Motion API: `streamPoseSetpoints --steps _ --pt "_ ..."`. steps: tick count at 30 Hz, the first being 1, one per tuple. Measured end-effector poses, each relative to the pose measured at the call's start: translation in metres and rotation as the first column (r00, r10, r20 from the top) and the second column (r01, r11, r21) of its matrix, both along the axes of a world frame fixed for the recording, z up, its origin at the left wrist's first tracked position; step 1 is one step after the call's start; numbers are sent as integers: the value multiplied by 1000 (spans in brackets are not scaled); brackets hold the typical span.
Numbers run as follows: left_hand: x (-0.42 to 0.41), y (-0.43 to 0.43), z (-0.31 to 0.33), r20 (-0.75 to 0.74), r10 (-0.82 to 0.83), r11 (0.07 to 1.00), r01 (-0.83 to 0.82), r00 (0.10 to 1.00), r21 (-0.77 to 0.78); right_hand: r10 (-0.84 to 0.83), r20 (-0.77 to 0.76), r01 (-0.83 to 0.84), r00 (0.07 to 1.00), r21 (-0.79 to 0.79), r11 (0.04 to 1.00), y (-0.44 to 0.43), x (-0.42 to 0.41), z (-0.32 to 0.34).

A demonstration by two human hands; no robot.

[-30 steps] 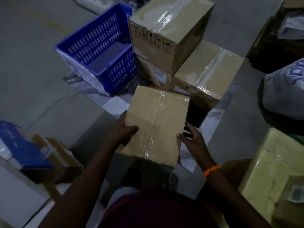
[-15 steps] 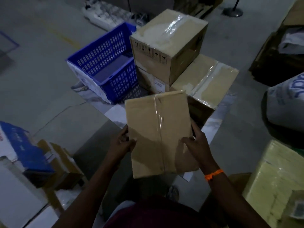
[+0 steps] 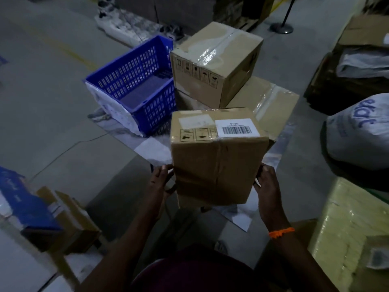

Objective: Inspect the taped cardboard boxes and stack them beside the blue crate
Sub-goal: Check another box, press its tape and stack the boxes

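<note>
- Clasping the held box (image 3: 216,165) low on its left side, the left hand (image 3: 162,186) is pressing its fingers up along that edge.
- The right hand (image 3: 266,186) is gripping the opposite side at about the same height, with an orange wristband (image 3: 281,232) showing on its wrist.
- The held box is hanging between the two hands, off the floor. Its taped face is facing the camera and a barcode label (image 3: 236,127) is showing on the upper face.
- Just behind it, the lower box (image 3: 273,108) is lying flat, with its taped top showing to the right of the top box (image 3: 214,64), which is sitting on the stack.
- The blue crate (image 3: 134,85) is standing close against the left side of that stack, and a white sheet is draping over its near corner.
- A broad stretch of grey floor (image 3: 52,102) is spreading left of the crate and the hands.
- On the right, a white sack (image 3: 362,131) and a yellow wrapped parcel (image 3: 353,228) are crowding the edge near the right hand.
- At the near left, a blue carton (image 3: 27,205) and a small brown box (image 3: 71,216) are lying well apart from the left hand.
</note>
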State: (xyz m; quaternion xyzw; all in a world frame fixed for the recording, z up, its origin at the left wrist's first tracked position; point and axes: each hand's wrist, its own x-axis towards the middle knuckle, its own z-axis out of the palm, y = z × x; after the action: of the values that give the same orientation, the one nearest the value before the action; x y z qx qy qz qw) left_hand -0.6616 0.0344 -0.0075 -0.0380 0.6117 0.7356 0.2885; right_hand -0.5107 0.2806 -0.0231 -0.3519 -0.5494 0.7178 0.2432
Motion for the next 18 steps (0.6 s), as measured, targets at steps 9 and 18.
streamPoseSetpoints --steps 9,18 --pt "6 -12 -10 42 -92 996 93 995 -16 -17 18 18 1000 -24 1000 -16 23 -2" --pt "-20 -15 -17 -66 -71 995 66 995 -73 37 44 -36 998 -30 999 -32 7 -1"
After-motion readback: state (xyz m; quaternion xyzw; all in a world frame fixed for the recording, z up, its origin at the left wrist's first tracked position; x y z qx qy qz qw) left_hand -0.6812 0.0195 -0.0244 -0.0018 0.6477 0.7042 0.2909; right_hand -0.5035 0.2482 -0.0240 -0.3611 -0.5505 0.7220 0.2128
